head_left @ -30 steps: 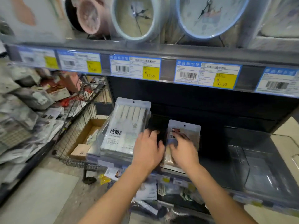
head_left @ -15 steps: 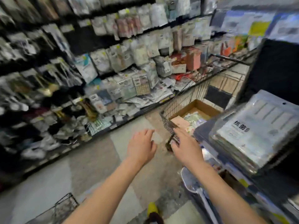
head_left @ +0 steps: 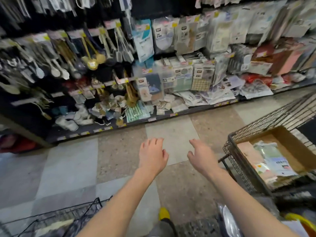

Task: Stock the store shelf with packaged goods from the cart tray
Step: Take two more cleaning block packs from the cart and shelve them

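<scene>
— What's underfoot?
— A tiled floor (head_left: pixel 71 166) in grey and speckled brown squares, in a store aisle. Nearest, left of the wire cart (head_left: pixel 238 162), is a yellow shoe tip (head_left: pixel 163 213). Farther left of the cart is a wire basket (head_left: pixel 82 212).
— The hands?
— The left hand (head_left: pixel 152 155) and right hand (head_left: pixel 201 157) hover over the floor just left of the cart, each grip spread and loose, holding nothing.
— The goods?
— Flat packets (head_left: pixel 271 158), pale green, white and pink, lie in a cardboard box (head_left: pixel 290 146) inside the cart.
— Beyond?
— Across the aisle from the cart is a shelf (head_left: pixel 171 115) crowded with hanging packs, gold ladles (head_left: pixel 93 63) and yellow price tags. The print is too blurred to read.
</scene>
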`<action>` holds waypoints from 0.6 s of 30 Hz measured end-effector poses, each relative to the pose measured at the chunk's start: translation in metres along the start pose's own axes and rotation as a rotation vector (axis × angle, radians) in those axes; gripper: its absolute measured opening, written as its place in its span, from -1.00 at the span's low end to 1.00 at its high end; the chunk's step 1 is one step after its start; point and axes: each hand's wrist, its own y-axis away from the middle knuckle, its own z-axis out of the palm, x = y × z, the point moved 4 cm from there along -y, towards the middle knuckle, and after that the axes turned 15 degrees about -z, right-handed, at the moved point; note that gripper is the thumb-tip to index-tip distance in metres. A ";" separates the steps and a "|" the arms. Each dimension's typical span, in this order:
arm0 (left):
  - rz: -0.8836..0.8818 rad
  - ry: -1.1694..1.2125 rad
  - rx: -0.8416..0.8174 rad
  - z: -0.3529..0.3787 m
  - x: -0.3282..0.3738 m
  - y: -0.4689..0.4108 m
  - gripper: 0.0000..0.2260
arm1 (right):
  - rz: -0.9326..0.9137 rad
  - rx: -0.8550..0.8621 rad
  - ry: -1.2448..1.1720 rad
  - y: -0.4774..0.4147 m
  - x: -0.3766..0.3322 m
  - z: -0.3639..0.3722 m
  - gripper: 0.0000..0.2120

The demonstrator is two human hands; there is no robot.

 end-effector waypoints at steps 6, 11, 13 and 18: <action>-0.059 -0.101 -0.060 0.003 0.002 -0.110 -0.58 | -0.022 -0.068 0.060 -0.104 0.014 -0.006 -0.58; -0.031 -0.156 -0.127 0.016 0.063 -0.209 -0.60 | 0.043 -0.077 0.009 -0.191 0.083 -0.023 -0.60; 0.013 -0.191 -0.123 0.017 0.102 -0.254 -0.62 | 0.073 -0.049 -0.014 -0.230 0.117 -0.039 -0.59; 0.127 -0.247 -0.104 0.009 0.216 -0.353 -0.61 | 0.194 0.031 -0.097 -0.307 0.213 -0.095 -0.57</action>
